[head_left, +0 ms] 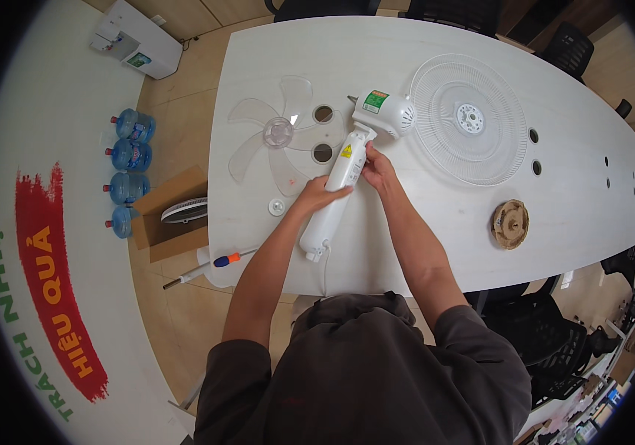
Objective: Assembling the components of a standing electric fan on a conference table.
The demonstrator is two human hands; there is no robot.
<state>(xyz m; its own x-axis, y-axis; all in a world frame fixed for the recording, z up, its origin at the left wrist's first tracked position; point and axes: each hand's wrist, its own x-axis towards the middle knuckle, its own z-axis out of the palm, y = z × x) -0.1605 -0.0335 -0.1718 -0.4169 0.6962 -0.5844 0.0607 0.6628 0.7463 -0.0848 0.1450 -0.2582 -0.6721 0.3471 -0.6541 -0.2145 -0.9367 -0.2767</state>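
Note:
A white fan body lies slanted across the table in front of me, its long control column (pixel 326 216) toward me and its rounded motor head (pixel 386 113) at the far end. A metal shaft sticks out from the left of the motor head. My left hand (pixel 320 197) is wrapped over the middle of the column, thumb across its top. Higher up, near the neck, my right hand (pixel 379 167) grips the column's right side; some of its fingers are hidden. A clear fan blade (pixel 278 133) lies to the left, and a round wire grille (pixel 469 119) to the right.
Near my left arm are a small white round cap (pixel 277 207), a screwdriver (pixel 226 259) with a blue and orange handle, and a metal pole (pixel 186 277). A brown moulded disc (pixel 510 224) sits at right. An opened cardboard box (pixel 176 241) stands beside the table.

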